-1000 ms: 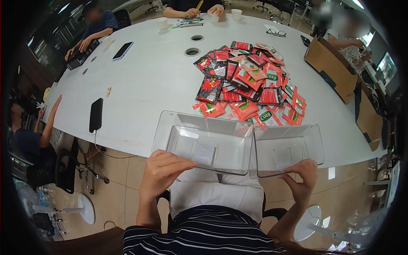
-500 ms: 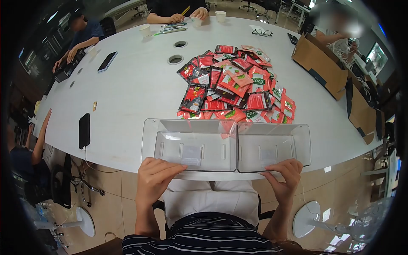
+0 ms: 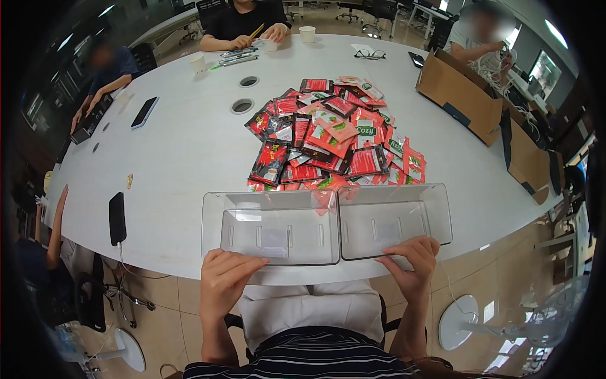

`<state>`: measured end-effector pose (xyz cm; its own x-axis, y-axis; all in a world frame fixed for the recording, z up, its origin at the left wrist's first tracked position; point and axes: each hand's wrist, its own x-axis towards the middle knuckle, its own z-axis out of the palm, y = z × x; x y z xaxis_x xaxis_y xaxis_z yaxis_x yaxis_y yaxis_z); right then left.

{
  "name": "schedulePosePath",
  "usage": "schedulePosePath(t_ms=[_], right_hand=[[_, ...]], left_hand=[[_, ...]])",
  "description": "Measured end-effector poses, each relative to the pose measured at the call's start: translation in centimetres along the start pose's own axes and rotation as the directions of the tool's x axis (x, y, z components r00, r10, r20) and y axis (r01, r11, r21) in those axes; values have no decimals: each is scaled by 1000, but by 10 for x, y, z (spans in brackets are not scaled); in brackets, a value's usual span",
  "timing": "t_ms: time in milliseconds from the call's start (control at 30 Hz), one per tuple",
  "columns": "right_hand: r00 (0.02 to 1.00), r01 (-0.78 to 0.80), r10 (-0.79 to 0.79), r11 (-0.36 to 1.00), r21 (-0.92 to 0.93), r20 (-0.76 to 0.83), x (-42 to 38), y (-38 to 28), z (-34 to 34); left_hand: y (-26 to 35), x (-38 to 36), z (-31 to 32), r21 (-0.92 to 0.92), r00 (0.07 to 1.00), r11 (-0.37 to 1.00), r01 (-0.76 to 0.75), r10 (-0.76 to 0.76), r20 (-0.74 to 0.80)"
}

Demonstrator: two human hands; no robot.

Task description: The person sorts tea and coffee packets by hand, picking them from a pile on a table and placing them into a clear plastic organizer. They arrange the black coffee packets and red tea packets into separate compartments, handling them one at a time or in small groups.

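Observation:
Two clear plastic bins stand side by side at the near table edge: a left bin (image 3: 309, 240) and a right bin (image 3: 407, 218). My left hand (image 3: 227, 278) pinches the front rim of the left bin near its left corner, thumb and fingers closed. On the right bin's front rim, my right hand (image 3: 413, 268) has a similar closed grip. Each bin shows a pale rectangular patch on its floor and no packets inside. Just beyond the bins lies a heap of red, black and pink sachets (image 3: 331, 136), some marked "Cozy". The bins' back walls partly overlap its near edge.
On the white table (image 3: 170, 170) lie a charging phone (image 3: 117, 218), another phone (image 3: 145, 112), pens (image 3: 237, 59), paper cups (image 3: 307, 35) and glasses (image 3: 370, 55). An open cardboard box (image 3: 457, 98) is at right. Other people sit around the table.
The whole view has shifted, so the table and its things appear farther left and slightly lower. Both hands keep hold of the bin rims.

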<state>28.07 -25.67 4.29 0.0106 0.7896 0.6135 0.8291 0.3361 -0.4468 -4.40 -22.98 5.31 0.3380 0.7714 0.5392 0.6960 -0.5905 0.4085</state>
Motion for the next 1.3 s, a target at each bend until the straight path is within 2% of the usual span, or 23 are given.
schedulePosePath(t_ms=[400, 433, 533, 567, 667, 700, 733, 800, 833, 867, 933, 967, 1067, 1100, 1200, 1233, 1267, 1300], right_hand=[[1000, 31, -31, 999, -9, -7, 7, 10, -1], [1000, 17, -17, 1000, -8, 26, 6, 7, -6], [998, 5, -9, 997, 78, 57, 14, 3, -15], [998, 4, -12, 993, 118, 61, 19, 3, -18], [999, 18, -23, 981, 194, 26, 51, 7, -22], [998, 65, -68, 988, 142, 14, 66, 9, -23], [993, 115, -115, 989, 88, 1, 84, 11, -23], [986, -47, 33, 995, 83, 166, 118, 11, -20], [963, -132, 138, 990, -44, 231, 133, 18, -13], [926, -206, 250, 963, -174, 282, 144, 29, 0], [836, -236, 334, 935, -265, 436, 166, 49, 19], [781, -239, 372, 920, -311, 501, 170, 58, 28], [778, -282, 246, 959, -28, 579, 177, 71, 47], [767, -376, 283, 925, 46, 576, 177, 66, 48], [652, -608, 358, 774, 178, 668, 182, 45, 46], [700, -444, 319, 895, 40, 639, 182, 45, 48], [740, -259, 266, 960, -104, 618, 181, 49, 52], [770, -62, 204, 967, -247, 605, 181, 53, 57]], left_hand=[[-3, 4, 7, 9, 997, 997, -80, 80, -12], [-3, 0, 7, -6, 999, 1000, -15, 15, 39], [6, 6, 8, 47, 989, 991, -125, 128, -68], [-1, -2, 9, -6, 988, 994, -108, 106, -114], [-27, -8, 12, -87, 882, 996, -30, -15, -471], [-45, -14, 14, -117, 878, 993, -24, -35, -477], [-47, -11, 15, -279, 863, 959, 50, -183, -472], [-49, -1, 18, -580, 801, 796, 174, -457, -386], [-54, -3, 16, -639, 834, 716, 281, -512, -207], [-54, -3, 16, -658, 861, 695, 290, -490, -138], [-51, -1, 16, -688, 902, 657, 309, -432, -7], [-54, -1, 17, -638, 921, 709, 301, -389, 2], [-55, -4, 19, -627, 943, 736, 255, -333, -7], [-56, -5, 19, -665, 961, 724, 184, -274, -31], [-54, -4, 18, -649, 963, 735, 198, -268, -10], [-54, -4, 19, -648, 966, 737, 191, -259, -9], [-54, -5, 18, -646, 969, 741, 185, -248, -7], [-55, -5, 18, -643, 971, 745, 178, -237, -6]])
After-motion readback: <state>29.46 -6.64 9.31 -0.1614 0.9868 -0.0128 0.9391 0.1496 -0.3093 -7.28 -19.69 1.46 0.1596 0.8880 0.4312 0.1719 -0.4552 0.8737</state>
